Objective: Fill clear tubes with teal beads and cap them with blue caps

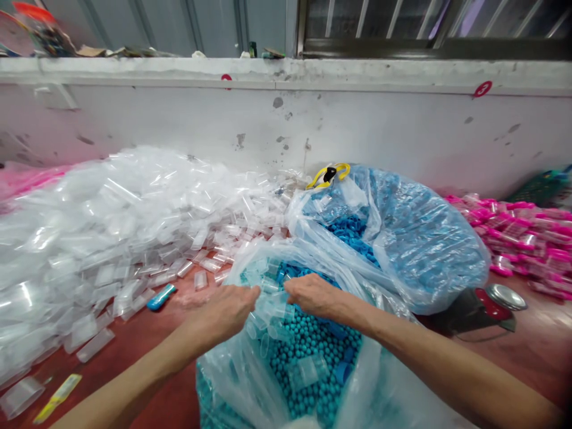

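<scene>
My left hand [235, 307] is closed at the left side of an open plastic bag [241, 381], its fingertips turned inward. Facing it across a small gap, my right hand [315, 295] is closed too, above the bag's contents. What either hand grips is hidden by the fingers. Between and just below them lie several clear plastic tubes [272, 310]. Small teal beads [308, 357] fill the bag beneath, with some blue plastic pieces [344, 369] among them. One clear tube [308, 370] rests on the beads nearer to me.
A large heap of clear tubes [120, 208] covers the left of the red table [179, 339]. Behind my right hand sits another bag [429, 238] of blue pieces. Pink-capped tubes [527, 238] lie at the right, beyond a dark metal object [473, 313]. A yellow cutter [58, 398] lies front left.
</scene>
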Tool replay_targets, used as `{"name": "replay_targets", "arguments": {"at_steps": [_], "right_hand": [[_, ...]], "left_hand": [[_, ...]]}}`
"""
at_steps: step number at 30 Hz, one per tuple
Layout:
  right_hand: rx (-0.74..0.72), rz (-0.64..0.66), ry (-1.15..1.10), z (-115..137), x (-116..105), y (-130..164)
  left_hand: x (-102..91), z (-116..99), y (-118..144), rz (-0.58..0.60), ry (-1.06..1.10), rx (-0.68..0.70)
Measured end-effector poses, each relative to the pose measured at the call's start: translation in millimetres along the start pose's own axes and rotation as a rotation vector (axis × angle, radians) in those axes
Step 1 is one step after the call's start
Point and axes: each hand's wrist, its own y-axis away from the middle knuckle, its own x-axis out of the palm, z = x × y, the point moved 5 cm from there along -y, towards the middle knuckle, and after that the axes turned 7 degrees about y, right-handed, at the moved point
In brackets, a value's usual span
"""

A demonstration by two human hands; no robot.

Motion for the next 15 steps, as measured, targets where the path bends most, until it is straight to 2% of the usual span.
{"name": "replay_targets", "arguments": {"at_steps": [3,5,8,10,12,15], "right_hand": [[0.150,0.074,-0.031,-21,1,10],[0.196,0.014,-0.052,-23,-4,8],[0.271,-0.104,0.008,-10,-6,-1],[0.262,-0.129,0.094,7,6,-6],[0.155,-0.101,0.153,26,26,-8],[0.128,-0.080,0.191,37,54,-6]], "left_hand": [[0.9,27,2,-0.081,0.044,-0.158],[-3.7,33,-5,-0.160,0.097,-0.206],[-14.1,23,-19,-0.369,0.055,-0.259],[-11.0,8,-25,-0.465,-0.002,-0.252],[7.2,-8,-30,-0.416,-0.005,-0.149],[47.0,-26,-33,-0.171,0.041,0.039]]}}
